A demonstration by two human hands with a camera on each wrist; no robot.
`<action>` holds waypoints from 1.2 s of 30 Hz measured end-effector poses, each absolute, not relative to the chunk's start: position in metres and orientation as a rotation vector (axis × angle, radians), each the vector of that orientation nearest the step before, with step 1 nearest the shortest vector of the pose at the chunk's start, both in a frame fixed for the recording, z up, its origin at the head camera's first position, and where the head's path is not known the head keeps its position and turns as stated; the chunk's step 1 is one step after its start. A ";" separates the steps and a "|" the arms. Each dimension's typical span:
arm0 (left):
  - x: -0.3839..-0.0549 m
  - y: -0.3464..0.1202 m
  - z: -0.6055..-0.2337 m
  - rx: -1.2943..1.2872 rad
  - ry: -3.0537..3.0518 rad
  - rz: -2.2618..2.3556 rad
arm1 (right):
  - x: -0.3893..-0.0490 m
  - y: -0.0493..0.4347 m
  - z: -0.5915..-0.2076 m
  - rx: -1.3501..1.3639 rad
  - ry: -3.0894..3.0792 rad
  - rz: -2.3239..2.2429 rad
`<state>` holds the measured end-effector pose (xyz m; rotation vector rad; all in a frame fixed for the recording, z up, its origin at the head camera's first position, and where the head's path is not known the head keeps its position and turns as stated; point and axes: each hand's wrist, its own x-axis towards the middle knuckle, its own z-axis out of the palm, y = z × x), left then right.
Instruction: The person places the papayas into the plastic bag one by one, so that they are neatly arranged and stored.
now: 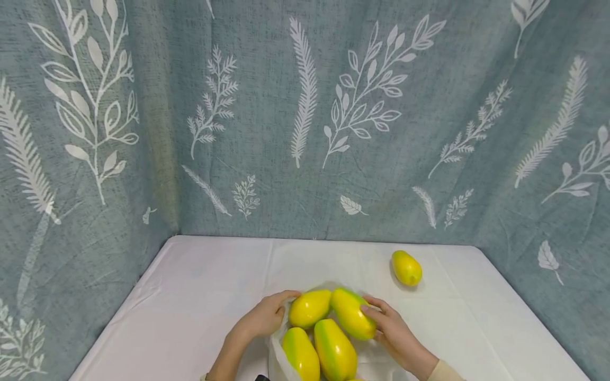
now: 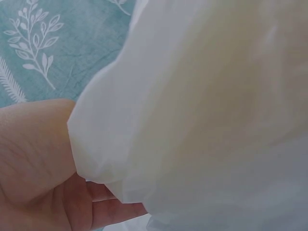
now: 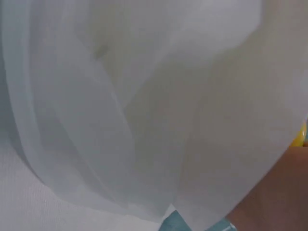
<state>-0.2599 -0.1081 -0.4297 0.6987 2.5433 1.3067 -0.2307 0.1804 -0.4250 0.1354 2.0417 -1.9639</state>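
Observation:
A thin white plastic bag (image 1: 278, 353) stands with its mouth open at the table's near side, holding several glossy yellow papayas with green streaks. My left hand (image 1: 261, 319) holds the bag's left rim, index finger reaching along it beside a yellow papaya (image 1: 310, 309). In the left wrist view, bag film (image 2: 159, 120) covers part of the fingers. My right hand (image 1: 397, 338) grips another papaya (image 1: 352, 314) at the bag's right side, thumb on top. Below lie two more papayas (image 1: 335, 349). The right wrist view is mostly bag film (image 3: 144, 120), hiding the fingers.
One more yellow papaya (image 1: 407, 268) lies alone on the white-covered table (image 1: 200, 286), toward the back right. Blue-green curtains (image 1: 267, 132) with white leaf prints enclose the table at the back and both sides.

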 end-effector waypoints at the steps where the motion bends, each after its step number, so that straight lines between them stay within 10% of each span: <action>1: -0.260 -0.108 -0.430 0.697 2.545 1.305 | -0.231 0.180 -0.426 0.149 2.041 -1.974; 36: -0.259 -0.107 -0.428 0.706 2.553 1.314 | -0.244 0.175 -0.441 0.182 2.062 -1.941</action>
